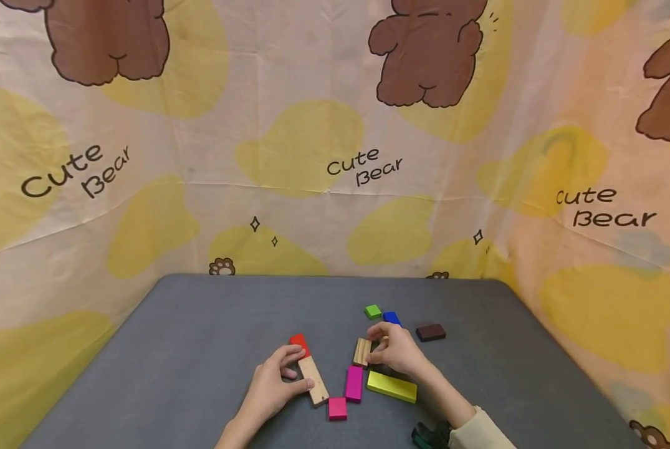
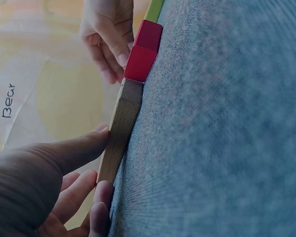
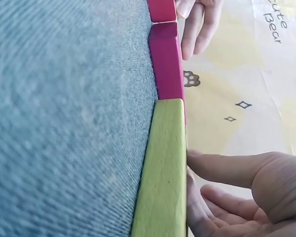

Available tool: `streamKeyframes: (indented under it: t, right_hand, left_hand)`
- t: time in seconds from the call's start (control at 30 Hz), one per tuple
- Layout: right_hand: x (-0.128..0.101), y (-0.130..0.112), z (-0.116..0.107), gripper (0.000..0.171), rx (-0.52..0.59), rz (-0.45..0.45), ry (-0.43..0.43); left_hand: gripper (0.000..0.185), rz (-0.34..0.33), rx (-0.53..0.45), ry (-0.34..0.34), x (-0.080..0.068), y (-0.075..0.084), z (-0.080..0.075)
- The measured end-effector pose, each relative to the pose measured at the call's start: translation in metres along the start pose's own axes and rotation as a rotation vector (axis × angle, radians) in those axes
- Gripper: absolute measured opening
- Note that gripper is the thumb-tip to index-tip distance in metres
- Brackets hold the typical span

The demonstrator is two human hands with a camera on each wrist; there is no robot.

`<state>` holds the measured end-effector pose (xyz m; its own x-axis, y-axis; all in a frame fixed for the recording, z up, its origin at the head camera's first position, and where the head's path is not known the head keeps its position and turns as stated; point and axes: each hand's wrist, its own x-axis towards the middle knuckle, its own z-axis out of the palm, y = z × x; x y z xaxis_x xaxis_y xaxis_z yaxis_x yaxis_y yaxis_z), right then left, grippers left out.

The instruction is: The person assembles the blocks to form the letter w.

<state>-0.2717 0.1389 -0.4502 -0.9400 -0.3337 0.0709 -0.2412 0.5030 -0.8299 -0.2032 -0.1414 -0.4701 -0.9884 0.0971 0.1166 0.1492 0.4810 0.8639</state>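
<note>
My left hand (image 1: pixel 273 383) lies along the left side of a plain wooden block (image 1: pixel 313 380). Its thumb touches that block, and its forefinger rests at the red block (image 1: pixel 299 343) adjoining the far end. With thumb and forefinger, my right hand (image 1: pixel 399 349) pinches a striped wooden block (image 1: pixel 362 352), which lies flat; the hand covers part of its right side. A magenta block (image 1: pixel 354 383) meets the striped one's near end. At the bottom of this V-shaped row sits a pink block (image 1: pixel 337 409), between the plain wooden and magenta blocks. In the right wrist view, the yellow block (image 3: pixel 163 168) hides the striped one.
Right of the magenta block lies the yellow block (image 1: pixel 392 386). Farther back are a green block (image 1: pixel 373 311), a blue block (image 1: pixel 391 318) partly behind the right hand, and a dark brown block (image 1: pixel 430 332). A patterned cloth (image 1: pixel 323 237) hangs beyond the grey table (image 1: pixel 211 312).
</note>
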Motion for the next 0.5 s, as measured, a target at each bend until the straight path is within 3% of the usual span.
streamKeyframes:
  t: [0.5]
  right_hand:
    - [0.0009, 0.0014, 0.0052, 0.039, 0.002, -0.056, -0.036]
  left_hand:
    - [0.069, -0.016, 0.009, 0.013, -0.0033, 0.0001, 0.0005]
